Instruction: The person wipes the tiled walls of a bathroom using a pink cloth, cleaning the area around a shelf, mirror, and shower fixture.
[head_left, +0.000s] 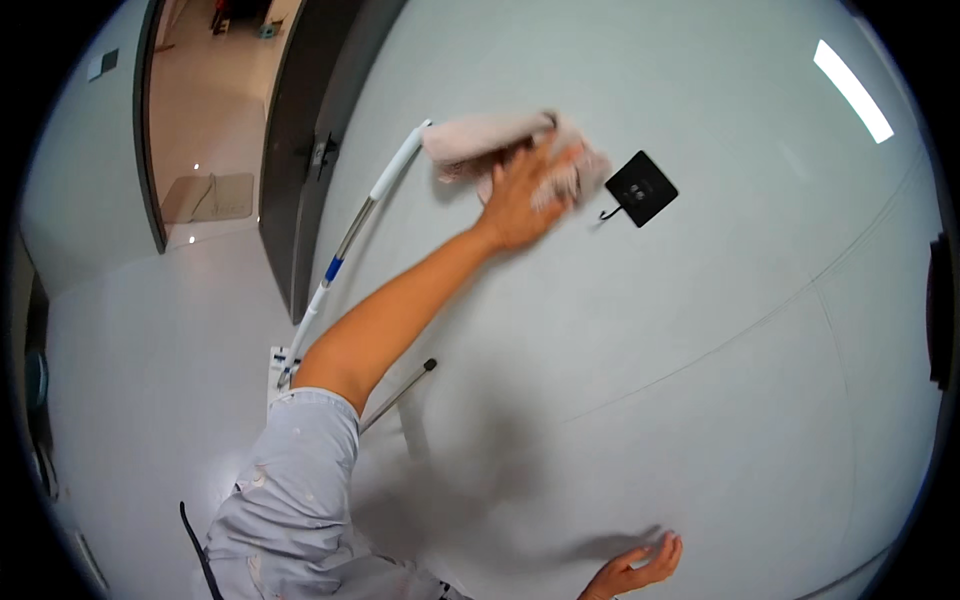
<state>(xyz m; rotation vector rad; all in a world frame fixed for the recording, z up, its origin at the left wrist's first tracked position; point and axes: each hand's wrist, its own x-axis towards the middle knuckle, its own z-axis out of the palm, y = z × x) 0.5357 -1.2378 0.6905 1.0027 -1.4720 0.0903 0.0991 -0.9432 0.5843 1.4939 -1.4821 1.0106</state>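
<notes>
My left hand is spread over a pale pink cloth, pressing it to a light painted wall. The cloth is bunched and blurred, with one end sticking out to the left. Just right of it, a black square wall hook is fixed to the wall, its thin hook pointing down-left. My right hand is low in the view at the wall, fingers slightly bent and holding nothing; whether it touches the wall, I cannot tell.
A white and metal pole with a blue collar leans along the wall left of my arm. A metal rod with a black tip stands below my forearm. An open dark door is at upper left, with a mat in the doorway.
</notes>
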